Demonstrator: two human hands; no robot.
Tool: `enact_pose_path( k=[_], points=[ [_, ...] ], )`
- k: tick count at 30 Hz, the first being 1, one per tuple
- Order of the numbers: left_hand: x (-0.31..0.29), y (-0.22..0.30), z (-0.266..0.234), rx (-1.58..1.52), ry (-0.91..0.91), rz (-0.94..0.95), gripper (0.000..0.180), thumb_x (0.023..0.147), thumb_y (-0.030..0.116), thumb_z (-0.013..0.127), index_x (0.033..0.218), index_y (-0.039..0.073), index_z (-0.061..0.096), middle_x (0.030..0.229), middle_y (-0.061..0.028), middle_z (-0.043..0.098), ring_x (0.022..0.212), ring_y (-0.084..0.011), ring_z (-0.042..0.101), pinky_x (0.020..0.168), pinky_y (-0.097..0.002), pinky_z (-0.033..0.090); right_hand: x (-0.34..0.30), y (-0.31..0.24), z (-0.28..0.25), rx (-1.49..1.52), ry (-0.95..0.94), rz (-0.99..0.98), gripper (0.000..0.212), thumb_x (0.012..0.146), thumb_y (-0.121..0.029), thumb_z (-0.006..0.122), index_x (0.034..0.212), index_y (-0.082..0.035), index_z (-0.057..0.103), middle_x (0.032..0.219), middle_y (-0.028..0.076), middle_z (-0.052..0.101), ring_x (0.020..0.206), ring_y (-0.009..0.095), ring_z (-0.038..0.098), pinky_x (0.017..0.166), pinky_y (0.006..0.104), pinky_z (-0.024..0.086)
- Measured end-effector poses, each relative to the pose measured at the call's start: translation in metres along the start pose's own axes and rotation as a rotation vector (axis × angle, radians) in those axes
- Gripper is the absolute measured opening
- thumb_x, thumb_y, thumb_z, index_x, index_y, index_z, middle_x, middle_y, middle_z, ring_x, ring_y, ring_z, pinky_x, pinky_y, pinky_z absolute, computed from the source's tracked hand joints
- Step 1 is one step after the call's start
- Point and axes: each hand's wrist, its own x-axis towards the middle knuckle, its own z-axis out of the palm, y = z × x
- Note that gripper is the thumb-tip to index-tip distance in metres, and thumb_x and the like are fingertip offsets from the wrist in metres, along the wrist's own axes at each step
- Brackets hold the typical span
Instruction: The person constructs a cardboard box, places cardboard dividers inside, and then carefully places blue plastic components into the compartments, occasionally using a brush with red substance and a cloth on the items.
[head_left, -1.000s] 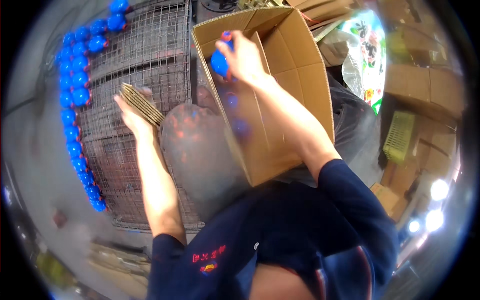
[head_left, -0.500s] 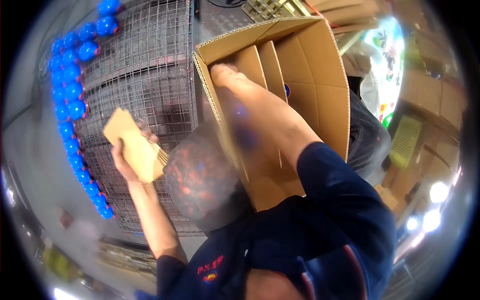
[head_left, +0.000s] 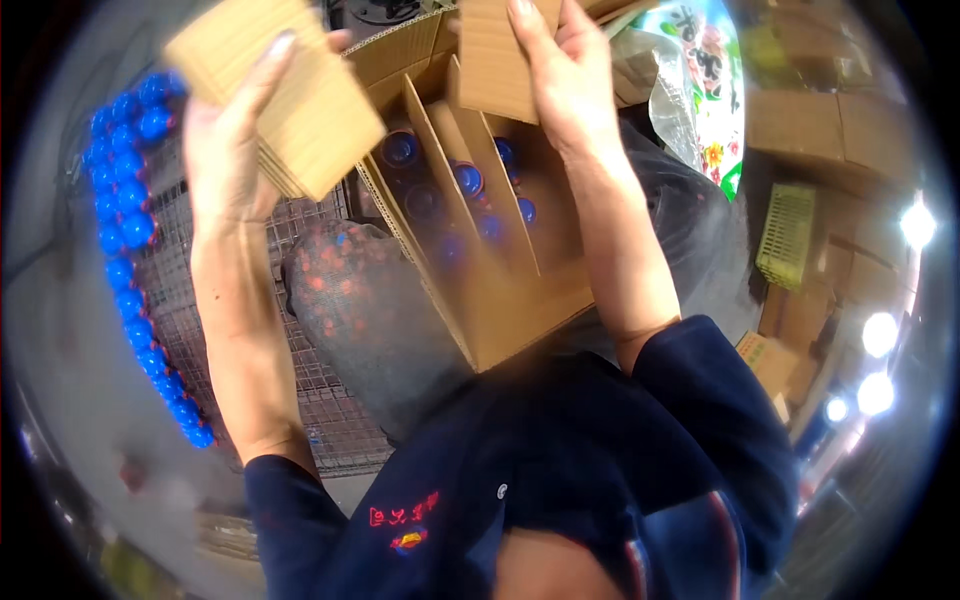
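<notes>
My left hand (head_left: 228, 150) grips a stack of flat cardboard pieces (head_left: 315, 115), thumb across the top, up at the box's left side. In my right hand (head_left: 580, 95) is a single cardboard piece (head_left: 495, 65), held upright over the far part of the open cardboard box (head_left: 530, 325); its top runs out of the picture. Long cardboard dividers (head_left: 440, 150) split the box into lengthwise rows. Down between them sit several shiny blue round objects (head_left: 468, 180), partly blurred. The box stands between my legs.
A line of blue round objects (head_left: 130, 195) with red edges runs along the left of a dark wire-mesh surface (head_left: 185, 255). Right of the box lies a printed plastic bag (head_left: 710, 100). Further right are a yellow-green crate (head_left: 787, 235) and stacked cardboard (head_left: 800, 125).
My right hand has come up out of the box and now holds a cardboard piece. My left hand has risen with its stack, nearer the box. The view has shifted.
</notes>
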Motion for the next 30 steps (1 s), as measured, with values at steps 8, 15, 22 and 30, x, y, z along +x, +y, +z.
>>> enact_pose_path(
  k=[8, 15, 22, 30],
  points=[
    [-0.027, -0.032, -0.059, -0.713, 0.088, -0.155, 0.061, 0.101, 0.038, 0.046, 0.145, -0.003, 0.033, 0.144, -0.0293, 0.04, 0.133, -0.0416, 0.042, 0.111, -0.0538, 0.037, 0.015, 0.304, 0.038, -0.797, -0.103, 0.44, 0.04, 0.091, -0.013, 0.052, 0.13, -0.022, 0.058, 0.125, 0.018, 0.06, 0.119, 0.039, 0.055, 0.097, 0.049, 0.046],
    [-0.02, -0.028, -0.062, -0.932, -0.07, -0.18, 0.062, 0.101, 0.025, 0.046, 0.152, 0.0, 0.023, 0.156, -0.0235, 0.027, 0.148, -0.0381, 0.018, 0.121, -0.0564, 0.017, 0.019, 0.379, 0.031, -0.844, -0.118, 0.712, 0.043, 0.087, -0.024, 0.062, 0.126, -0.006, 0.057, 0.133, 0.019, 0.056, 0.128, 0.038, 0.048, 0.103, 0.0487, 0.043],
    [0.002, -0.02, 0.008, -0.147, 0.178, -0.061, 0.048, 0.087, 0.013, 0.073, 0.128, -0.002, 0.054, 0.119, -0.0133, 0.064, 0.104, -0.0239, 0.066, 0.09, -0.0371, 0.057, 0.045, 0.058, 0.023, 0.62, -0.361, 0.256, 0.048, 0.102, -0.039, 0.049, 0.11, 0.005, 0.066, 0.104, 0.014, 0.069, 0.1, 0.021, 0.065, 0.09, 0.0301, 0.051],
    [-0.033, -0.04, -0.081, -0.529, 0.158, -0.032, 0.056, 0.097, 0.038, 0.051, 0.136, -0.001, 0.046, 0.128, -0.0217, 0.058, 0.106, -0.0338, 0.062, 0.092, -0.0463, 0.054, 0.025, 0.091, -0.059, -0.963, -0.017, 0.026, 0.05, 0.091, -0.011, 0.056, 0.137, 0.005, 0.042, 0.129, 0.026, 0.058, 0.119, 0.038, 0.058, 0.101, 0.0415, 0.045]
  ],
)
